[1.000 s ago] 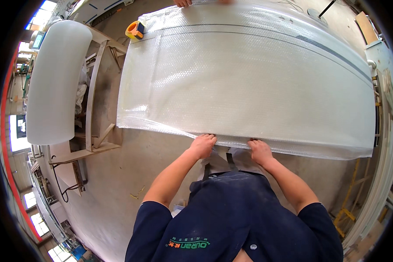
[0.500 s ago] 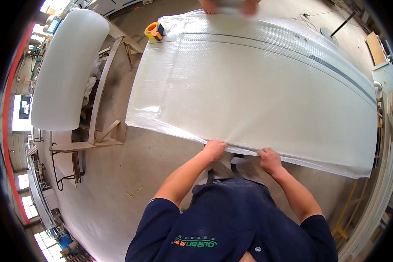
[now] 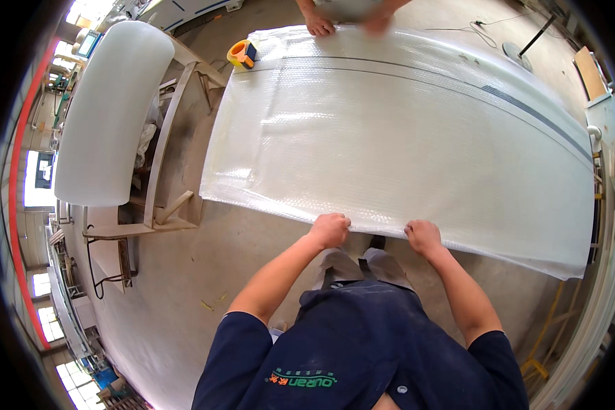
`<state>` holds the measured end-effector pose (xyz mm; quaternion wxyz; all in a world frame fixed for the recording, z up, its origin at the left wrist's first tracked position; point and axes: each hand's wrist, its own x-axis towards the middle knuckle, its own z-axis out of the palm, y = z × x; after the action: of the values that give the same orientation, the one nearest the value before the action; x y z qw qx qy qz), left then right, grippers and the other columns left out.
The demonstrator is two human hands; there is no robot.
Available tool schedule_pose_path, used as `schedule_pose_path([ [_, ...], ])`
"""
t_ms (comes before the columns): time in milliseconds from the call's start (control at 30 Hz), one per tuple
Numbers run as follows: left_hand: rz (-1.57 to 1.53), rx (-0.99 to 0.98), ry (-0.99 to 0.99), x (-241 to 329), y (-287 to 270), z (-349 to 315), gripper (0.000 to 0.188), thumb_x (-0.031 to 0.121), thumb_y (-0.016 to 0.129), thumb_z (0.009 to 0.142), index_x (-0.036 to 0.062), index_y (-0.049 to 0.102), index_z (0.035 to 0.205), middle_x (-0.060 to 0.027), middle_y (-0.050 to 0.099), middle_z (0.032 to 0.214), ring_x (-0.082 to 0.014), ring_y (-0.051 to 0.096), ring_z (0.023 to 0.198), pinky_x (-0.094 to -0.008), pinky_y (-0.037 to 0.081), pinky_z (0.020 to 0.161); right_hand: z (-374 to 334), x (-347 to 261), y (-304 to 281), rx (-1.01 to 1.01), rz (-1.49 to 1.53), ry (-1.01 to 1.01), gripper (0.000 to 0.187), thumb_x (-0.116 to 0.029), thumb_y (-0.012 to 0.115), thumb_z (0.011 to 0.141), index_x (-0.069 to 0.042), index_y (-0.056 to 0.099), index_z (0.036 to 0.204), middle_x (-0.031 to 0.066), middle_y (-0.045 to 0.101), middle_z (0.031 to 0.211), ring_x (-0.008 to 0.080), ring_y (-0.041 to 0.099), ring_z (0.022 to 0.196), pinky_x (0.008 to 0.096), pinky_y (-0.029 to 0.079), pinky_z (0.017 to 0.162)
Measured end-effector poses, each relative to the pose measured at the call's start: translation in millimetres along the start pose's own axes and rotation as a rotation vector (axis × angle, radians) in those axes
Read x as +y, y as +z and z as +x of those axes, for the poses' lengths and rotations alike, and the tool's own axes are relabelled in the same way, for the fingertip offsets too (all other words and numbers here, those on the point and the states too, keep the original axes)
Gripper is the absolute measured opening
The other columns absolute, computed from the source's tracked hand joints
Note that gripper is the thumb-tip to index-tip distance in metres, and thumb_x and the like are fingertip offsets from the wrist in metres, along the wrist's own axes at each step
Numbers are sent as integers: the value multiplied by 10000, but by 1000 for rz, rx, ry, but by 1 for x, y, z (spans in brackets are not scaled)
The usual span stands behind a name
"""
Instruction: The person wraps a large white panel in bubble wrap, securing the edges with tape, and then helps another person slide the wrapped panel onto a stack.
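Note:
A wide sheet of bubble wrap [image 3: 362, 137] covers a large flat panel in front of me, and dark lines show through it near the far side. Along the near edge, my left hand [image 3: 331, 230] is closed on the wrap's rim. My right hand [image 3: 423, 236] grips the same edge a short way to the right, fingers curled over it. At the far left corner a yellow-orange tape dispenser [image 3: 242, 54] rests on the wrap. Across the panel, a co-worker's hand [image 3: 319, 24] touches the far edge, beside that person's other, blurred hand [image 3: 378, 22].
To the left, a big white roll [image 3: 116, 113] sits on a wooden frame [image 3: 158, 164] whose legs reach toward the panel. A bent black metal rod [image 3: 97, 280] sticks out below it. Long pale boards [image 3: 598, 301] and a yellow frame [image 3: 545, 331] stand at the right.
The wrap's near edge lies smoother between my hands, with its pulled crease gone. Both my hands still hold the edge, slightly higher. More of the co-worker's hands shows at the far edge.

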<state>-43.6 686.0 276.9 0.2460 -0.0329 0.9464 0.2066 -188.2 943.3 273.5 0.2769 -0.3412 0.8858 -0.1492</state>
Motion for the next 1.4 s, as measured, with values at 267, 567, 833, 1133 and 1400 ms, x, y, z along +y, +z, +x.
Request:
schedule_pose_path([
  [267,109,259,-70,-54,-11,-14,162,227,647,787,67,673,785,-82,617,922,-268,573,953,-378,470,832,0,2,-1,103,51,-9,220,-248,533,842,-87,682,823,122,639,893,333,604,876,444,484,772],
  [567,9,-8,-314,-56,-21,17,250,331,645,788,97,707,848,-116,672,879,-293,621,904,-401,495,795,13,2,-1,56,-34,87,190,-217,552,821,-94,696,812,124,633,912,314,603,874,424,484,793],
  [833,-31,62,-303,-71,-15,13,311,380,676,759,102,701,895,-114,670,914,-299,615,942,-399,490,818,20,-3,4,96,-95,148,169,-226,621,768,-73,692,782,122,629,892,314,598,897,420,483,800],
  [1133,168,167,-278,-115,-22,-24,290,395,623,814,124,726,834,-68,659,930,-242,571,989,-392,449,857,28,27,-7,205,-62,164,158,-213,622,782,-67,679,762,122,609,900,299,552,950,410,463,834],
  [1400,121,157,-402,-118,-14,3,323,403,626,821,97,726,833,-97,674,926,-273,594,989,-387,488,833,23,-20,5,129,91,-89,215,-291,671,761,-91,702,834,125,625,913,301,570,937,399,454,848],
])
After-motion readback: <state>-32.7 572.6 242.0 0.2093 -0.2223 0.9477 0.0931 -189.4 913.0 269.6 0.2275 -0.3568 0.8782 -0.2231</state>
